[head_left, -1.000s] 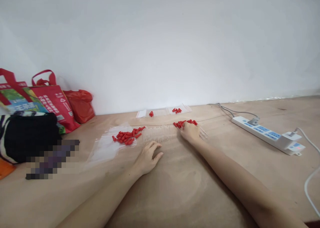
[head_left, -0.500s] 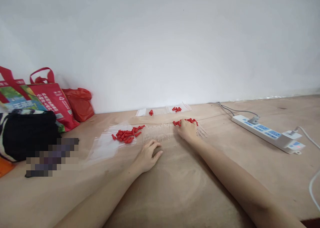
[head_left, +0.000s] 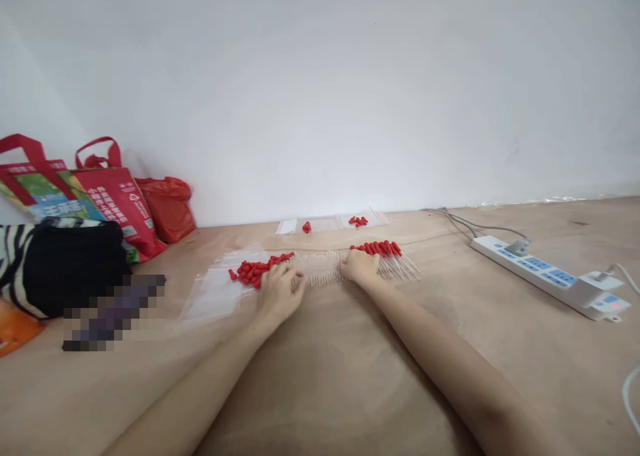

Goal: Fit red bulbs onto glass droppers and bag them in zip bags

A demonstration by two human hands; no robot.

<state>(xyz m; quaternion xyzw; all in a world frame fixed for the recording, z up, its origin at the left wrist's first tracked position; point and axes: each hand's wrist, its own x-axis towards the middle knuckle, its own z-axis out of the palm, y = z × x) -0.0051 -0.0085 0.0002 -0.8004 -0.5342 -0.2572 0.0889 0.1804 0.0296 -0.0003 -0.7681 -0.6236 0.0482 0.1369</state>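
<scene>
My left hand (head_left: 281,288) is at the right edge of a heap of small red bulb-shaped pieces (head_left: 249,271), its fingers loosely bent and the thumb apart. Nothing shows in its grasp. To its right, thin pale sticks (head_left: 323,268) lie side by side in a row. My right hand (head_left: 361,267) rests at the right end of these sticks with fingers curled; its fingertips are hidden, so what they pinch cannot be made out. Beyond it is a row of sticks with red tips (head_left: 385,249), their bare ends pointing towards me.
Clear plastic bags (head_left: 215,293) lie under and beside the red heap. Near the wall is another bag with red pieces (head_left: 358,221). A white power strip (head_left: 545,273) with plugs and cables is at right. Shopping bags (head_left: 120,203) and a black cloth item (head_left: 75,266) stand left.
My left hand has moved left and forward from the table below the sticks to the red heap. My right hand has shifted left off the red-tipped sticks, which show more fully. The view has turned slightly.
</scene>
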